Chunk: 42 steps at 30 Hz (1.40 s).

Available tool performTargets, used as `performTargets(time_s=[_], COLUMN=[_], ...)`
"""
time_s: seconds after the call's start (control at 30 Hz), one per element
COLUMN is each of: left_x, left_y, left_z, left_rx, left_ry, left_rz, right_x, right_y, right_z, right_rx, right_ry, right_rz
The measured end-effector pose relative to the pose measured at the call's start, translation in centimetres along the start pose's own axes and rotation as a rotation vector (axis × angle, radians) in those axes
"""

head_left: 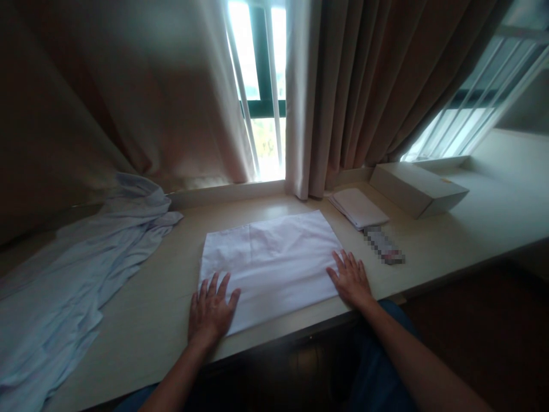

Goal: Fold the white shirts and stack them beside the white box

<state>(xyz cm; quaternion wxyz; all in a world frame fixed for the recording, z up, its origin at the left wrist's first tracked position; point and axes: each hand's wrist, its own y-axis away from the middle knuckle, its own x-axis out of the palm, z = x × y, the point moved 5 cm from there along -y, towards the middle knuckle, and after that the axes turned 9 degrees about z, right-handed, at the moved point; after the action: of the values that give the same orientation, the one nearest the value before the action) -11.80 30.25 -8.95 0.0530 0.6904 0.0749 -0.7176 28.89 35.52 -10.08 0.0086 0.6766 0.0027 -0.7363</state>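
A folded white cloth (272, 260) lies flat on the light wooden counter (158, 309) in front of me. My left hand (211, 312) rests palm down on the cloth's near left corner, fingers spread. My right hand (350, 278) lies flat on the cloth's right edge, fingers stretched out. Neither hand holds anything.
A crumpled pale blue garment (81, 257) spreads over the counter's left side. At the right lie a small folded white cloth (359, 207), a white box (418, 187) and a small blurred object (385, 245). Brown curtains (343, 86) hang before the window behind the counter.
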Motion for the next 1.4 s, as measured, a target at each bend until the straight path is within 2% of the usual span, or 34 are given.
performTargets(time_s=[0.7, 1.0, 1.2, 1.4], left_x=[-0.5, -0.8, -1.2, -0.3], left_y=[0.3, 0.2, 0.3, -0.1], left_z=[0.0, 0.3, 0.7, 1.4], left_rx=[-0.019, -0.051, -0.047, -0.037], left_ry=[0.044, 0.036, 0.025, 0.030], left_rz=[-0.015, 0.002, 0.007, -0.023], right_x=[0.1, -0.5, 0.1, 1.2], right_y=[-0.1, 0.1, -0.2, -0.6], right_z=[0.2, 0.8, 0.8, 0.5], right_rx=[0.026, 0.020, -0.006, -0.025], right_ry=[0.000, -0.002, 0.001, -0.050], right_rz=[0.025, 0.021, -0.030, -0.037])
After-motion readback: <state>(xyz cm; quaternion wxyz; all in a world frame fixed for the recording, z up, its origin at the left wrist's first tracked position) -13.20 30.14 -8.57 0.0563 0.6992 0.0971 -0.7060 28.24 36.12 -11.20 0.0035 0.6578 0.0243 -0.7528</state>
